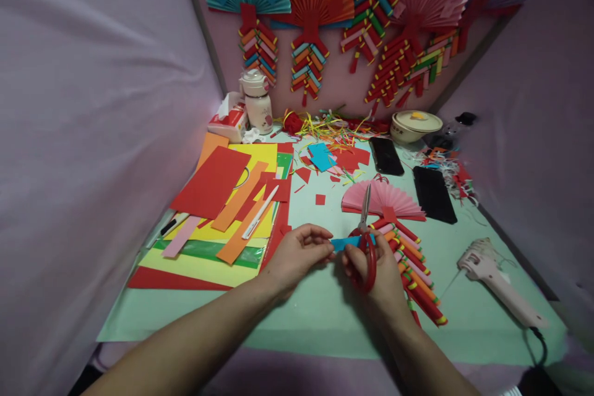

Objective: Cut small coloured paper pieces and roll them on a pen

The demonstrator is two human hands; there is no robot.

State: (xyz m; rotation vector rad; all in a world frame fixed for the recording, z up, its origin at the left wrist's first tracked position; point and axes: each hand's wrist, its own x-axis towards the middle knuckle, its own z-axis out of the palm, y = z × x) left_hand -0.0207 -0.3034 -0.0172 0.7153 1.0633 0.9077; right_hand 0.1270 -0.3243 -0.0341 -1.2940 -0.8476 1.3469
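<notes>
my left hand (301, 257): fingertips pinching the left end of the blue paper strip (343, 243) | strip: spans between my hands, above the table (320, 322) | my right hand (378, 272): pinching its right end, red-handled scissors (370, 260) also held, blades pointing away
</notes>
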